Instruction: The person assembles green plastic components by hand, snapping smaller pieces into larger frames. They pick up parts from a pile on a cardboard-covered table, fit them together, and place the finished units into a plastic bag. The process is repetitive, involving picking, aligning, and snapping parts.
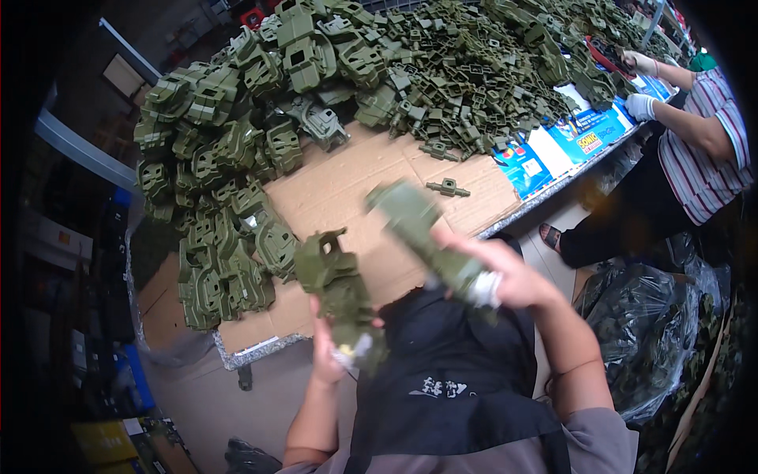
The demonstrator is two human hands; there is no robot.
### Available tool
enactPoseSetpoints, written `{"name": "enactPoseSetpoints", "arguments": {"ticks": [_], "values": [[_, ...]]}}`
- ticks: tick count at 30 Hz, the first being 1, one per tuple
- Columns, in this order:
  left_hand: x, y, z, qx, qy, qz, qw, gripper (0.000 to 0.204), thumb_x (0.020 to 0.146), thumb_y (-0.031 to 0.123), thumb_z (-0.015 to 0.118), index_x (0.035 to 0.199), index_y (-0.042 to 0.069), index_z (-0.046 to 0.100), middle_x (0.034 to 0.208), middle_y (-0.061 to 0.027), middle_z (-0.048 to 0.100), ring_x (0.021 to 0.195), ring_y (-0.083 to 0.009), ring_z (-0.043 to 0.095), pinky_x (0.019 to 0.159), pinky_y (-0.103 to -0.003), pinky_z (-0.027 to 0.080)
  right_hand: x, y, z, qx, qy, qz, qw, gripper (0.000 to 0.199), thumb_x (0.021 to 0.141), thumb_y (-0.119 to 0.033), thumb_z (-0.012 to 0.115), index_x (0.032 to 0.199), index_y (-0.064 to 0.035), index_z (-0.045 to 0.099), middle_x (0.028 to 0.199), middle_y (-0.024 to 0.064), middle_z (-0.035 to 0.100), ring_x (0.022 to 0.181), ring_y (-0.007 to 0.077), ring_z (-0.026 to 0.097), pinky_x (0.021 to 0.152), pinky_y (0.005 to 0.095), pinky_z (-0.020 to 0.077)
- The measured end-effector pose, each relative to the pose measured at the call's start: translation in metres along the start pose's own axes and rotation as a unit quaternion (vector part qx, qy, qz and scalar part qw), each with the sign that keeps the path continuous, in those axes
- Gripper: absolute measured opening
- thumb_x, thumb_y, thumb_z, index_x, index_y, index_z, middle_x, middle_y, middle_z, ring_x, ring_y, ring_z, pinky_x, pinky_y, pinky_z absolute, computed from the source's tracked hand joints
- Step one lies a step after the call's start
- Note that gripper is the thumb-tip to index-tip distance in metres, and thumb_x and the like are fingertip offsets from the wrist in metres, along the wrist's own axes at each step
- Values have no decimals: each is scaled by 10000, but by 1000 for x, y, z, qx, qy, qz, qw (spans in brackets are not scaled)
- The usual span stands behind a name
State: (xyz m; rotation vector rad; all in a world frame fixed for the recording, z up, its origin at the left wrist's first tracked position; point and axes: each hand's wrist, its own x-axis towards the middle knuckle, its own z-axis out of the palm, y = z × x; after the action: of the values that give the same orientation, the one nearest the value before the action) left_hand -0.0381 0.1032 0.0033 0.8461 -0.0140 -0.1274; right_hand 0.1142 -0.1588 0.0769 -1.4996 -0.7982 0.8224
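Note:
My left hand (322,351) is closed around an olive-green plastic toy vehicle body (335,280), held upright just past the near table edge. A whitish patch shows at the body's lower end. My right hand (509,272) grips a second olive-green moulded part (414,225), tilted over the cardboard and smeared by motion, so its exact shape is unclear. White material shows beside my right fingers. The two parts are apart from each other. Beyond the right one, a small green plastic connector piece (448,188) lies on the cardboard (379,170).
Similar vehicle bodies (225,268) are stacked along the table's left side. Behind the cardboard rises a heap of small green parts (466,95). At right, a co-worker in a striped shirt (714,146) wears white gloves. Clear plastic bags (636,340) sit on the floor.

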Motion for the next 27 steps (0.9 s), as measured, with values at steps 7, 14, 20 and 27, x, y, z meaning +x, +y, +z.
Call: {"name": "enactPoseSetpoints", "arguments": {"ticks": [7, 14, 20, 27], "values": [[-8, -10, 2, -106, -62, -191, 974, 632, 937, 415, 446, 1433, 170, 138, 1262, -203, 455, 1046, -347, 560, 875, -474, 490, 62, 3, -8, -405, 154, -9, 901, 728, 835, -375, 616, 1379, -4, 306, 1273, 263, 447, 1210, 411, 412, 1015, 413, 337], [18, -34, 29, 32, -21, -225, 974, 702, 811, 355, 642, 1346, 10, 348, 1217, -179, 525, 985, -301, 616, 861, -423, 518, 63, 71, -41, -592, 373, -149, 699, 315, 740, -210, 650, 989, -30, 580, 1045, 139, 550, 959, 318, 513, 829, 395, 442], [21, -85, 1, 60, -1, -331, 942, 708, 885, 277, 579, 1454, 78, 207, 1357, -58, 425, 1184, -129, 466, 956, -274, 404, -7, 53, -14, -496, 437, -194, 725, 257, 707, -23, 589, 963, -34, 570, 785, 116, 614, 725, 289, 624, 639, 361, 507], [23, -94, 16, -50, 19, -397, 916, 535, 876, 167, 597, 1361, 64, 397, 1248, -78, 550, 1060, -161, 591, 881, -280, 496, -107, 108, 91, -468, 124, 42, 874, 337, 723, -73, 582, 1058, -67, 547, 716, 102, 545, 695, 266, 598, 593, 345, 485]]}}
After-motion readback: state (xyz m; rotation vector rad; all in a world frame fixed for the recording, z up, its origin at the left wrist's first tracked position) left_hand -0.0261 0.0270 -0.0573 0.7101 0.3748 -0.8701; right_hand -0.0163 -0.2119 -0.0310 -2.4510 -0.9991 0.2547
